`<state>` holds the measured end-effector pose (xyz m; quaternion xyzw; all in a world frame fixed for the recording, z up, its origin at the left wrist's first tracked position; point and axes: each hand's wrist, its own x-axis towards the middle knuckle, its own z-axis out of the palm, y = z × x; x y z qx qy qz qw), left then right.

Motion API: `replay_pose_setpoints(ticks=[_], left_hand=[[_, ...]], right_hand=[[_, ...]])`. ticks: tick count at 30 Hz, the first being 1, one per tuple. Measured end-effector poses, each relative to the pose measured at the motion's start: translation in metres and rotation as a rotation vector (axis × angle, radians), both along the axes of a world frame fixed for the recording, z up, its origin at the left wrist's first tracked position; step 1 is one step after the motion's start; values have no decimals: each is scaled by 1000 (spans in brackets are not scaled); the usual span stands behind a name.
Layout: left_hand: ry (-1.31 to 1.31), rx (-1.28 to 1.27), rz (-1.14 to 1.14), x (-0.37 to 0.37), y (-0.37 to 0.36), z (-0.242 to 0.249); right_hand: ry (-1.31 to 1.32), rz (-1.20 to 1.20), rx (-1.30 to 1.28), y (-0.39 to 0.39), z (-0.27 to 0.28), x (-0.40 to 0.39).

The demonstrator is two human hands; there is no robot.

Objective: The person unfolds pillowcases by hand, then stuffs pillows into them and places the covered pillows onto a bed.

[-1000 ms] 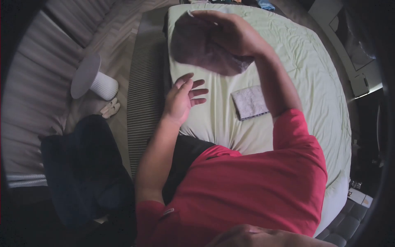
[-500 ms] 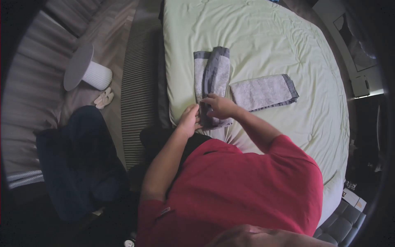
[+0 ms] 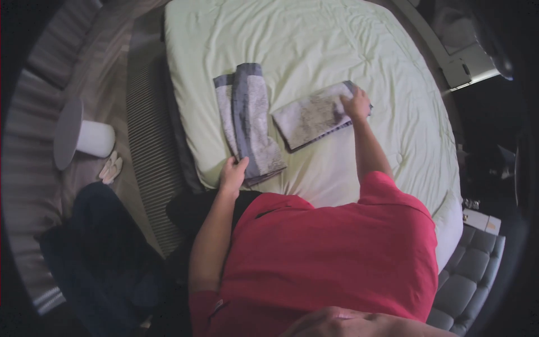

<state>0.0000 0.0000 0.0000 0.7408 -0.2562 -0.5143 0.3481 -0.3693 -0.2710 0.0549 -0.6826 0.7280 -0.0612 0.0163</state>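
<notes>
Two folded grey towels with darker borders lie on the bed. The left towel [image 3: 255, 112] is a long strip with a dark band along its middle. At its near left edge, my left hand [image 3: 233, 175] pinches the cloth between thumb and fingers. The right towel [image 3: 311, 115] is a folded rectangle lying at a slant. My right hand [image 3: 356, 105] is closed over its far right end, with the fingertips partly hidden at the dark border.
A pale green quilt [image 3: 314, 45] covers the bed, wrinkled throughout. Left of it are a ribbed grey bench or rug [image 3: 149, 112], a white round side table [image 3: 95, 139] and slippers [image 3: 110, 167]. A dark blue draped item [image 3: 106, 241] stands nearer. Grey tufted upholstery [image 3: 469, 275] is at lower right.
My right hand has left the left towel and moved right onto the far end of the right towel. My left hand stays at the left towel's near edge. The view has shifted right.
</notes>
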Motion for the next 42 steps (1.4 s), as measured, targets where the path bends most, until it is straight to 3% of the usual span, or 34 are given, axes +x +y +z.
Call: replay_pose_setpoints(ticks=[2,5,7,8,11,17,20,23,25,26,31,32,37,38,40,42], left_hand=[[-55,15,-32,32,2,10],[-55,5,-44,22,0,22],[-99,58,-80,17,-1,23],[-114,71,-91,18,-2,19],[-57,42,-68,21,-2,-8],[-106,11,-85,23,3,12],[-138,-1,-82,23,5,14],[-121,11,-97,25,6,16],[-162,7,-128,28,7,5],[-171,6,-132,29,7,3],[-151,27,-164,32,7,9],[-150,33,-166,32,7,9],[-171,36,-199,32,6,11],[-171,41,-200,31,6,9],[-112,-40,-165,33,8,-6],[-94,-40,-164,34,13,-10]], right_hand=[[-134,-331,-72,1,-21,-22],[-368,-829,-109,3,-46,-81],[-920,-1153,-239,10,-68,-84],[-1064,-1231,-274,15,-72,-73],[-1465,-1154,-220,35,-64,-16],[-1565,-1249,-43,30,-80,11],[-1500,-1221,-11,36,-77,-10],[-1514,-959,-92,40,-80,-73],[-847,-438,-51,62,-64,-137],[-677,-307,-41,78,-55,-174],[315,-118,147,185,-11,-343],[414,-96,166,197,-4,-350],[301,-1389,-31,226,5,-285],[284,-1514,-51,224,4,-263],[228,-933,58,200,-4,-193],[125,-520,125,173,-35,-105]])
